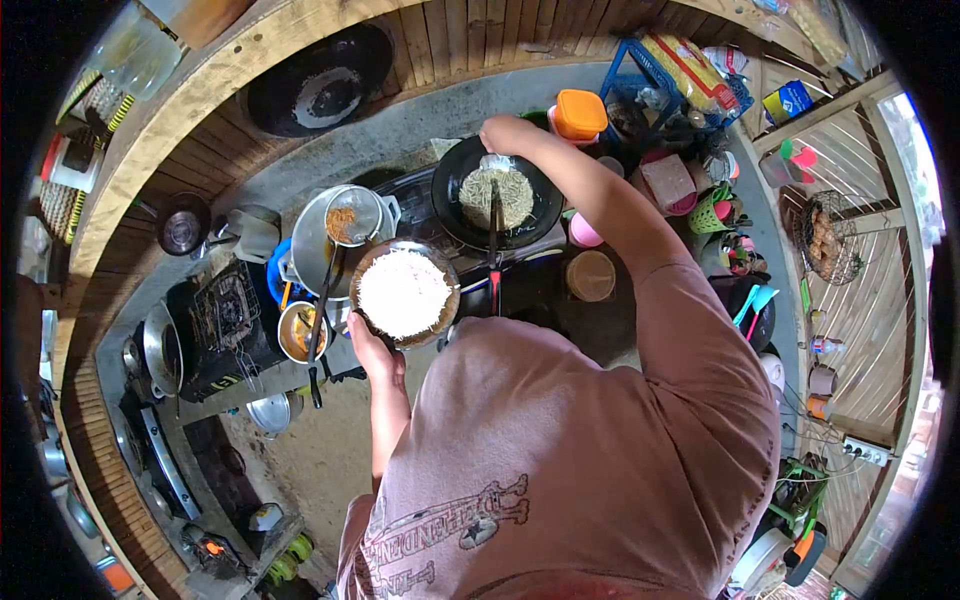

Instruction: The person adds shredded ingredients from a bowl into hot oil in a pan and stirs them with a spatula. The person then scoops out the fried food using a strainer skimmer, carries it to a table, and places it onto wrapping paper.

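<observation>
My left hand (376, 352) grips the near left edge of a round bowl (453, 305), heaped with bright white shreds (403, 292). Right of it, a black wok (448, 205) sits on the stove and holds pale thin strands (510, 200). A spatula (494, 250) with a red-and-black handle lies with its end in those strands. My right hand (505, 135) reaches across to the wok's far rim. Its fingers are mostly hidden, and a pale shiny patch shows just below them. I cannot tell whether it holds anything.
Left of the bowl stands a large metal pot (312, 240) with a strainer (354, 216) of brown bits over it. A small pot (302, 332) is nearby. An orange container (581, 114) and a blue rack (625, 70) stand at the back right. A brown round lid (591, 275) lies right of the spatula.
</observation>
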A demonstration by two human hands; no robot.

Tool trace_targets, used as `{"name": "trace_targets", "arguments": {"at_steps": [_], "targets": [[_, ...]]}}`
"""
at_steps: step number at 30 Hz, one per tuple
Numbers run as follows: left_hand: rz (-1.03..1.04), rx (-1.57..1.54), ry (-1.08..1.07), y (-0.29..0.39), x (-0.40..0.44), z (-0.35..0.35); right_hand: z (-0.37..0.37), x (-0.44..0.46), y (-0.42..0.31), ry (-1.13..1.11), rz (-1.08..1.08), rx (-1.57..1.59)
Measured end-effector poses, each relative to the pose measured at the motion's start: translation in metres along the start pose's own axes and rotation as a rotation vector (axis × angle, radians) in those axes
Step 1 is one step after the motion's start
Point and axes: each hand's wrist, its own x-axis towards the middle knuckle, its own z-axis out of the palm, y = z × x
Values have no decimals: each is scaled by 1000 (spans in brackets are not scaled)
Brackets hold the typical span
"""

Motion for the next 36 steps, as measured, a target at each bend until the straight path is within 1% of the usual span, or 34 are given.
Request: {"name": "trace_targets", "arguments": {"at_steps": [1,2,4,5,6,8,9,10,11,12,14,15,16,18,19,21,22,23,24,25,26,28,29,30,31,32,33,34,36], "targets": [[-7,-7,32,0,1,-3,0,-1,0,73,10,90],[-13,-13,64,1,2,-6,4,-7,-2,71,12,92],[-47,-45,26,10,1,-6,12,-18,-4,333,-237,56],[-42,-34,24,12,0,-7,13,-18,-6,157,-225,2],[-39,-23,23,14,1,-9,10,-23,-7,152,-223,4],[-38,-11,42,11,8,-22,0,-37,-12,-14,-82,93],[-19,-2,46,13,11,-24,-6,-32,-10,-72,-20,82],[-1,6,50,18,9,-20,-21,-38,-15,-21,3,93],[-63,-38,48,25,6,-16,-33,-39,-14,36,-13,128],[-69,-40,51,27,7,-18,-45,-37,-13,93,-31,160],[-7,4,14,32,11,-23,-89,-51,-37,216,-21,48],[-12,15,6,40,8,-19,-94,-49,-35,296,-38,73],[-10,11,1,41,12,-22,-106,-56,-45,301,-37,68],[-10,-17,-31,38,20,-33,-120,-78,-70,689,-93,7],[-10,-25,-40,37,23,-36,-111,-83,-75,806,-87,31],[-14,-38,-49,30,33,-45,-72,-93,-90,900,22,36],[-23,-43,-49,28,36,-47,-33,-87,-72,884,7,4],[-25,-38,-71,32,34,-44,22,-75,-45,877,-44,120],[-26,-42,-74,32,35,-46,81,-63,1,590,-81,15],[-5,-3,-99,33,37,-48,101,-78,6,361,-70,80],[20,35,-127,34,41,-48,98,-83,6,366,-68,75],[24,20,-130,44,39,-41,84,-87,0,543,5,155],[18,12,-125,46,35,-40,20,-108,-53,466,150,-1],[13,14,-125,47,34,-42,32,-92,-13,708,-57,-9],[4,15,-142,48,34,-43,-12,-106,-44,665,56,96],[-3,16,-162,49,36,-43,-36,-111,-51,779,31,32],[-6,19,-170,46,39,-47,-59,-119,-63,805,97,0],[-14,31,-164,38,44,-53,-79,-128,-79,810,107,-1],[-31,49,-168,36,45,-55,-105,-148,-115,1091,85,272]]}}
